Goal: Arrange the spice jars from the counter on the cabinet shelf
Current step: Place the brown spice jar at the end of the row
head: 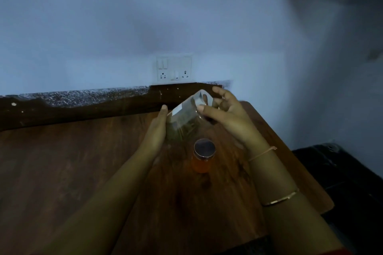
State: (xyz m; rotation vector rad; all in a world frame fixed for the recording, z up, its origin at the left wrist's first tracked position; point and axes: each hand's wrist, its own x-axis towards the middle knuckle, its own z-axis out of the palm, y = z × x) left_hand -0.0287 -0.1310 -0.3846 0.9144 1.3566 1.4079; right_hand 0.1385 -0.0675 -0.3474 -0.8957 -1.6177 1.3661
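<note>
Clear jar (pixel 184 119) tilted; left hand (pixel 156 128) flat against its nine o'clock side, right hand (pixel 226 116) curled round its end

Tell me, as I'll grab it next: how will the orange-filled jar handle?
The orange-filled jar looks rigid and smooth, maybe slippery. Squat and upright on the wooden counter, it probably resists tipping; sideways, its round body could roll.

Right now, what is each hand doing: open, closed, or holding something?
Left hand: open, straight fingers pressed flat against the side of the tilted clear jar.
Right hand: holding, fingers curled round the jar's upper end.
</note>
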